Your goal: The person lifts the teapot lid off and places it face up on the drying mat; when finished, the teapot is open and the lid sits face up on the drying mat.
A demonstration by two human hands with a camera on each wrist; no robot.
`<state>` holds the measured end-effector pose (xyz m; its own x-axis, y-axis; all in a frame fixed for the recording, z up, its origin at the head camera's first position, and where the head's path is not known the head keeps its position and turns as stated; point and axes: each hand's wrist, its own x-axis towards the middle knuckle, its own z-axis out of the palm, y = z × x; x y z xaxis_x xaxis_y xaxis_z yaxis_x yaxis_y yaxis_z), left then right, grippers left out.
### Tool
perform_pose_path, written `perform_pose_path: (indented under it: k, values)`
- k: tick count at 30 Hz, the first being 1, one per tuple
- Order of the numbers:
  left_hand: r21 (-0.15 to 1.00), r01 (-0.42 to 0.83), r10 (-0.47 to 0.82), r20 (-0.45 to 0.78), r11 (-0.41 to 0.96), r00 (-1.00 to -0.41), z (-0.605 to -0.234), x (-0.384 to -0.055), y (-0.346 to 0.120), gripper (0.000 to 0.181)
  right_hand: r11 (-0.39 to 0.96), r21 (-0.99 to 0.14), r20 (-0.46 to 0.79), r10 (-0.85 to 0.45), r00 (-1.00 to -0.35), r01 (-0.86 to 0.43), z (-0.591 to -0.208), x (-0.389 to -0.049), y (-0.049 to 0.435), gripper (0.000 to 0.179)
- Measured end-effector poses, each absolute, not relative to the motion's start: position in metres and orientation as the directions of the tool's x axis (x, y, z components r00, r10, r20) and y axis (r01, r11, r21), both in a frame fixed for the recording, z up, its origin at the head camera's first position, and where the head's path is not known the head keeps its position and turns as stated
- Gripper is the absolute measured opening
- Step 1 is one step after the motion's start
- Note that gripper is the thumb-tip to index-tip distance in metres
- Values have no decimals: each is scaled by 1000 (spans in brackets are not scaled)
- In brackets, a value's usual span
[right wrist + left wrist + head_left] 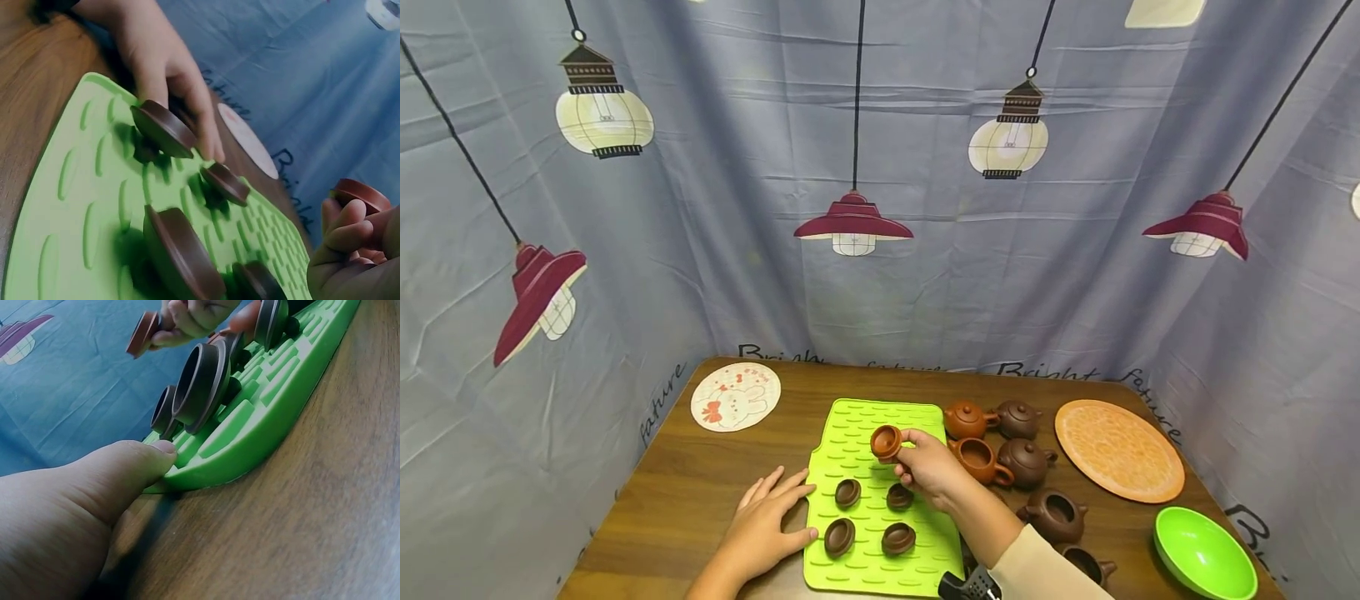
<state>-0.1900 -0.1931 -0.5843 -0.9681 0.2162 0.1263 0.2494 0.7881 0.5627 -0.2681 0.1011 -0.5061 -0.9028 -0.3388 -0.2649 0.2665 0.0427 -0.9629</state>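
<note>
My right hand [934,468] pinches a reddish-brown teapot lid [886,442] above the green ridged mat [880,417], its hollow underside facing me. In the right wrist view, thumb and fingers close around that lid [362,195]. My left hand [758,521] lies with fingers spread at the mat's left edge. Its thumb touches the mat's rim in the left wrist view. Several dark brown lids lie tilted, hollow side up, on the mat: one [839,537] beside my left thumb, another [847,493] behind it, a third [898,539] to the right.
Right of the mat stand several teapots: a lidded orange-brown one [966,420], a lidless one [976,460], and dark ones, some lidless [1054,515]. Farther right are a round orange mat [1120,450] and a green bowl [1205,554]. A round rabbit-print mat [736,397] lies back left.
</note>
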Motion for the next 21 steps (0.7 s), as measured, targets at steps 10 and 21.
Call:
perform_pose_path:
  k: [10, 21]
  values:
    - [562, 255, 224, 125, 786, -966, -584, -189, -193, 68, 173, -953, -297, -375, -878, 249, -511, -275, 76, 21]
    - [558, 257, 218, 136, 789, -966, -585, -192, -193, 66, 317, -916, -346, -310, -886, 246, -518, -291, 55, 16]
